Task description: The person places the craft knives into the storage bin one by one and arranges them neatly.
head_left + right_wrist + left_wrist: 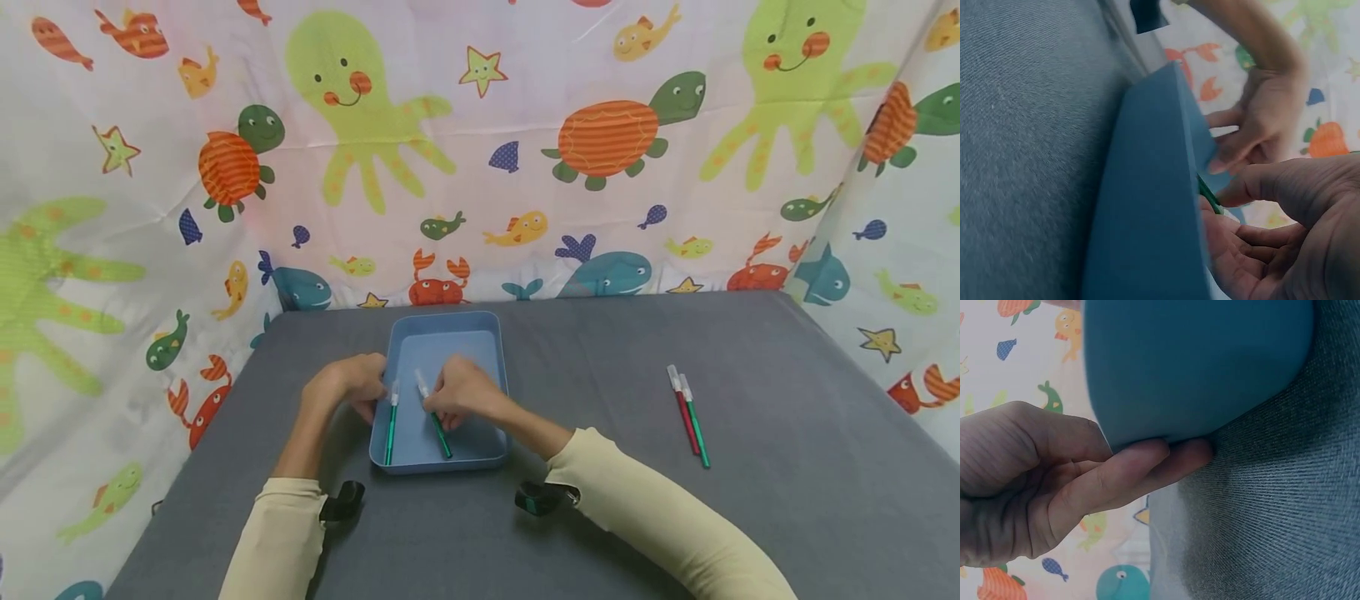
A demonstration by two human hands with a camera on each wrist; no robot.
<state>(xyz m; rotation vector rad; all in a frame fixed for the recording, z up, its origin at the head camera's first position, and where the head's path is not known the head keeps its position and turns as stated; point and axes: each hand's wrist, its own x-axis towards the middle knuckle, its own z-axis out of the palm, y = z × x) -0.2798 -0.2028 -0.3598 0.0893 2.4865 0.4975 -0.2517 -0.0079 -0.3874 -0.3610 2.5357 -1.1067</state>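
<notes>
A blue tray [480, 333] lies on the table toward the left of centre. My left hand [352, 379] grips the tray's left side; the left wrist view shows fingers [1129, 465] against the outer wall. Inside the tray, my right hand [462, 390] pinches a green marker [441, 435] with a clear cap, which slants with its cap end away from me. Between the right hand's thumb and fingers, part of this marker [1209, 194] shows past the tray wall. Another green marker [390, 437] with a clear cap rests along the tray's left wall, beside the left hand.
To the right on the grey table [600, 375], a red marker [687, 423] and a green marker [698, 429] lie side by side, both with clear caps. A curtain [510, 100] printed with sea animals hangs behind the table and along its sides.
</notes>
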